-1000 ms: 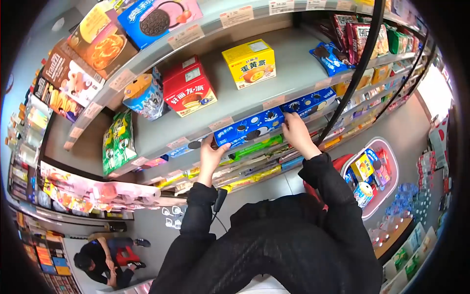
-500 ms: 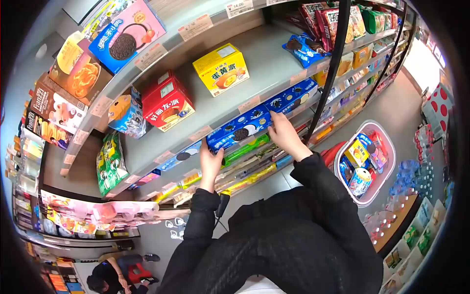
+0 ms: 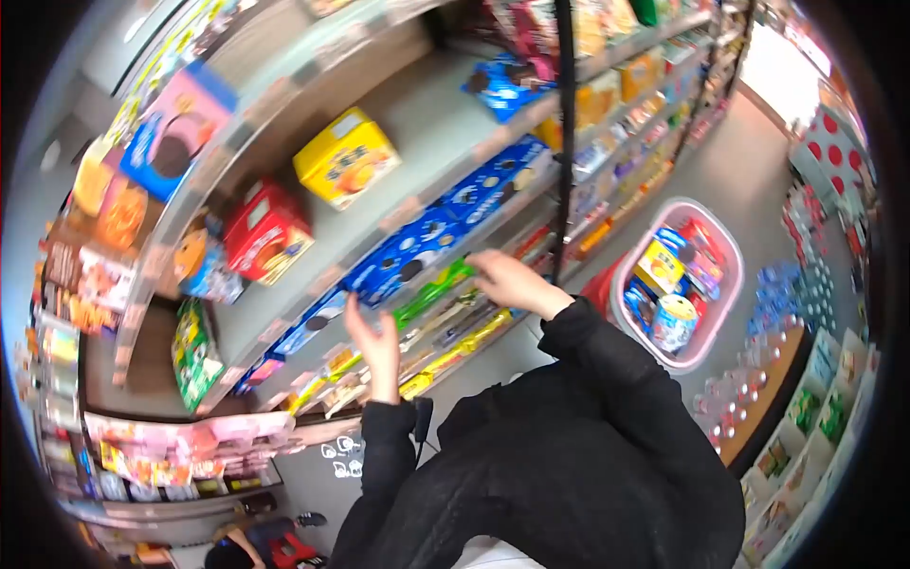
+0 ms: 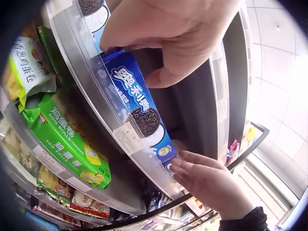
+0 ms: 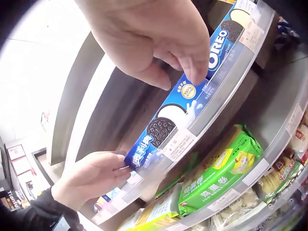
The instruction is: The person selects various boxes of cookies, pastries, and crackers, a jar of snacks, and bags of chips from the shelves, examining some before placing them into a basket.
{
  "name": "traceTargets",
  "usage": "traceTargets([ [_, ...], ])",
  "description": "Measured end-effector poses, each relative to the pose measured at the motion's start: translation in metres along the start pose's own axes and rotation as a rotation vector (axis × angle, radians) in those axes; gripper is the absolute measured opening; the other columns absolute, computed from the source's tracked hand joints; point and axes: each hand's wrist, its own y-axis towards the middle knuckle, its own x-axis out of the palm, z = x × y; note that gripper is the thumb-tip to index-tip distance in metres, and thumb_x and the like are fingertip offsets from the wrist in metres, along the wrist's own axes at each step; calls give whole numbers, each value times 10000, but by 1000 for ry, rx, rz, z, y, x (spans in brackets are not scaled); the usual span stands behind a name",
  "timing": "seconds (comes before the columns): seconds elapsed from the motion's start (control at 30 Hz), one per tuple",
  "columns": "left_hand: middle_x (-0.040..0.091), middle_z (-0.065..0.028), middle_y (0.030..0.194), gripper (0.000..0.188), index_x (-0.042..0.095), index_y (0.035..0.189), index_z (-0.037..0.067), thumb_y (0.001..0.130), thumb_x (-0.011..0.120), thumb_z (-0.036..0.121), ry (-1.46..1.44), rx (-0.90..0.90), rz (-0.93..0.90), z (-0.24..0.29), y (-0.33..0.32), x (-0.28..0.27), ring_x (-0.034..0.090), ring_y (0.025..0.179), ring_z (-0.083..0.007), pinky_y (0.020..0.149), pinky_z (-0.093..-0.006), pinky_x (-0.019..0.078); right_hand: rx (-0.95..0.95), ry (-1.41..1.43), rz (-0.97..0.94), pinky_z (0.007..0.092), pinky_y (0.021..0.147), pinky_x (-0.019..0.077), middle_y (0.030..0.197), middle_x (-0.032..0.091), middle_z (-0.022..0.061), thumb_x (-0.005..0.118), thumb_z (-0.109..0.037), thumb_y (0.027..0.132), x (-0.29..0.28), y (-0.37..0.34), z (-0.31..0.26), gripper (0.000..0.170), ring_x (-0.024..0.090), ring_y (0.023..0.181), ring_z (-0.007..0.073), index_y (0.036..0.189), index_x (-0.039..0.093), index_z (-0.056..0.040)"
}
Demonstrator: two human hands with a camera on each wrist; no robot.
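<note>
A blue Oreo box [image 3: 403,258] lies in a row on a shelf behind a clear lip, end to end with another blue box [image 3: 493,190]. My left hand [image 3: 376,353] is at its left end, thumb and fingers apart; in the left wrist view the box [image 4: 139,108] lies beside my left thumb [image 4: 163,36]. My right hand [image 3: 519,283] is near the box's other end, fingers loosely bent. In the right wrist view my right fingertips [image 5: 196,72] touch or nearly touch the box [image 5: 168,120]. Neither hand is curled round it.
On the shelf above stand a yellow box [image 3: 348,159], a red box [image 3: 268,234] and a blue packet [image 3: 507,87]. Green egg roll packs [image 4: 70,139] lie on the shelf below. A pink-rimmed basket [image 3: 621,303] with several packages stands at right, past a black post [image 3: 566,142].
Both hands have loosened from the box's ends and drawn slightly back toward me. The box sits in line with its neighbour. The head view has turned, shifting the shelves left.
</note>
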Motion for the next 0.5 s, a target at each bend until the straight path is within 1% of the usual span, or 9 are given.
traceTargets([
  [0.07, 406, -142, 1187, 442, 383, 1185, 12, 756, 484, -12, -203, 9, 28, 31, -15, 7, 402, 1106, -227, 918, -333, 337, -18, 23, -205, 360, 817, 414, 990, 545, 201, 522, -119, 750, -23, -30, 7, 343, 525, 940, 311, 1058, 505, 29],
  [0.1, 422, -128, 1160, 365, 439, 1113, 8, 754, 460, -52, -280, 10, -23, 37, -23, 14, 431, 1078, -204, 868, -291, 379, 47, 57, -272, 353, 806, 422, 980, 557, 195, 523, -132, 756, -28, -48, 21, 336, 536, 928, 298, 1053, 511, 26],
  [0.13, 493, -110, 1054, 260, 489, 1035, -2, 780, 453, -38, -376, 22, -89, 46, -31, 25, 498, 978, -183, 816, -271, 410, 112, 98, -342, 346, 795, 429, 969, 570, 188, 524, -145, 763, -37, -68, 30, 330, 548, 916, 285, 1048, 517, 22],
  [0.2, 548, -81, 922, 181, 521, 979, -8, 814, 447, -11, -467, -119, -431, 69, -50, 40, 545, 856, -159, 775, -268, 429, 233, 139, -322, 335, 769, 442, 939, 590, 170, 519, -146, 768, -57, -112, 48, 312, 571, 874, 271, 1037, 528, 13],
  [0.23, 565, -58, 850, 157, 533, 967, -9, 836, 451, 20, -507, -195, -554, 77, -60, 53, 555, 786, -142, 736, -266, 441, 291, 117, -224, 330, 759, 447, 928, 595, 163, 517, -141, 766, -65, -138, 63, 302, 577, 861, 262, 1027, 535, 12],
  [0.33, 581, -79, 914, 216, 531, 1023, 1, 819, 511, 69, -335, -83, -907, 80, -93, 93, 557, 776, -122, 704, -241, 443, 560, 142, -26, 307, 745, 453, 904, 598, 163, 544, -127, 733, -90, -209, 107, 297, 586, 838, 241, 994, 551, 14],
  [0.4, 582, -92, 948, 265, 516, 1057, 8, 809, 532, 101, -320, -150, -1147, 106, -106, 110, 563, 798, -138, 719, -252, 443, 747, 155, 127, 352, 734, 450, 853, 595, 176, 568, -134, 683, -107, -251, 132, 270, 575, 844, 302, 911, 573, 11],
  [0.47, 576, -102, 962, 315, 498, 1094, 18, 804, 544, 131, -279, -137, -1275, 113, -122, 126, 565, 826, -165, 738, -278, 444, 818, -43, 334, 374, 746, 442, 874, 577, 197, 578, -122, 664, -120, -286, 156, 308, 561, 851, 329, 943, 550, 6],
  [0.5, 571, -107, 973, 339, 489, 1113, 24, 801, 548, 144, -246, -91, -1376, 123, -127, 131, 564, 835, -175, 745, -286, 443, 809, -206, 512, 401, 758, 429, 933, 544, 221, 605, -111, 637, -128, -292, 160, 380, 534, 864, 366, 987, 519, 10],
])
